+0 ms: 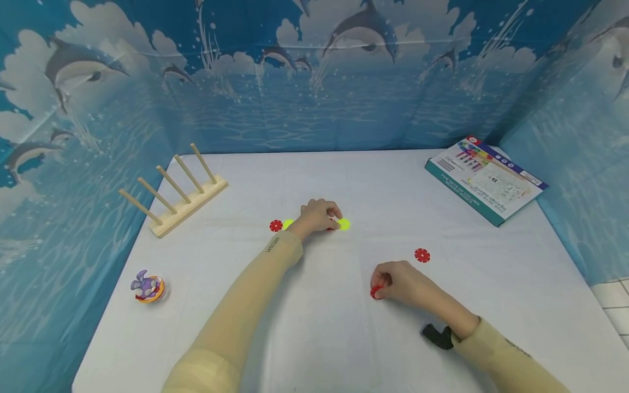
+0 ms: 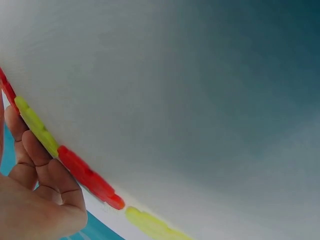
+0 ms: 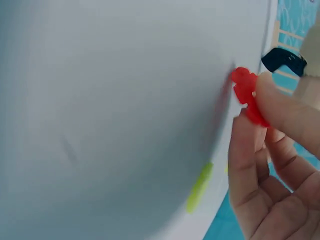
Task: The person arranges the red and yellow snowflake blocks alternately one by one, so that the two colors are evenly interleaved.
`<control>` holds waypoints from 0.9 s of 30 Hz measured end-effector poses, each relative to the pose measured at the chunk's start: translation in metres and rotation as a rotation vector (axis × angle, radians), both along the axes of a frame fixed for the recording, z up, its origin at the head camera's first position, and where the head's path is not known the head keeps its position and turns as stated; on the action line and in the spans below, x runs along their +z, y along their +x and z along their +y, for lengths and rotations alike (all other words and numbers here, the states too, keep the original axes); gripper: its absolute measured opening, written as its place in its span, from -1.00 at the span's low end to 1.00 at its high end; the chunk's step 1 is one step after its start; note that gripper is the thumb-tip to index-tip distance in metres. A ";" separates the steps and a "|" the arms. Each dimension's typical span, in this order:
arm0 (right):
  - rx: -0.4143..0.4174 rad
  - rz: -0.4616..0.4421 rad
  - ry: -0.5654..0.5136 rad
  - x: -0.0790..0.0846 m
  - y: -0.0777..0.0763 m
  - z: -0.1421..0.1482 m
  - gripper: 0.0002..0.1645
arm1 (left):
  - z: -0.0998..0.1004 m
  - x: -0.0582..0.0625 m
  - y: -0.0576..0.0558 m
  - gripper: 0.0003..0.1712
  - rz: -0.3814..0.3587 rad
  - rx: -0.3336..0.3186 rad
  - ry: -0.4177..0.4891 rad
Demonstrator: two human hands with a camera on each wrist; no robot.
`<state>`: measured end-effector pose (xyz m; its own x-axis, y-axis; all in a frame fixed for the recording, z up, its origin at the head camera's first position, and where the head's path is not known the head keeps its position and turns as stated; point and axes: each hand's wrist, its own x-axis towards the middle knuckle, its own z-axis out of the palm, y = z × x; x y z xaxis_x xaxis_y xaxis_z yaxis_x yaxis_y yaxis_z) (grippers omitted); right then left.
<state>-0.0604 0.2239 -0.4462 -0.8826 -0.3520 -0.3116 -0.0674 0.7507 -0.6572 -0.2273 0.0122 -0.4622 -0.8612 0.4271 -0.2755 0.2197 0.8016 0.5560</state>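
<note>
A row of notched plastic discs lies on the white table, partly hidden under my left hand (image 1: pixel 319 215). Its left end shows a red disc (image 1: pixel 276 225) beside a yellow-green one (image 1: pixel 288 224). At its right end, my left thumb and forefinger pinch the edge of a yellow disc (image 1: pixel 345 224). The left wrist view shows red (image 2: pixel 90 177) and yellow (image 2: pixel 37 125) discs alternating along my curled fingers. My right hand (image 1: pixel 405 281), nearer the front, pinches a red notched disc (image 3: pixel 246 92) between thumb and fingers. Another red disc (image 1: pixel 422 255) lies just beyond that hand.
A wooden rack with several upright pegs (image 1: pixel 189 207) stands at the back left. A purple rabbit toy on an orange base (image 1: pixel 148 286) is at the left. A printed box (image 1: pixel 486 180) lies back right. A black piece (image 1: pixel 437 336) sits beside the right cuff. Dolphin-patterned curtains surround the table.
</note>
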 end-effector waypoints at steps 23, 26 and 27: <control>-0.204 -0.053 -0.044 0.009 -0.124 -0.002 -0.71 | 0.001 0.001 0.000 -0.78 -0.013 -0.001 0.002; -0.225 -0.071 -0.029 0.004 -0.134 -0.005 -0.70 | 0.000 0.001 0.000 -0.78 -0.015 -0.005 0.000; -0.234 -0.078 -0.023 0.002 -0.136 -0.006 -0.71 | 0.000 0.001 -0.001 -0.78 -0.016 -0.005 0.002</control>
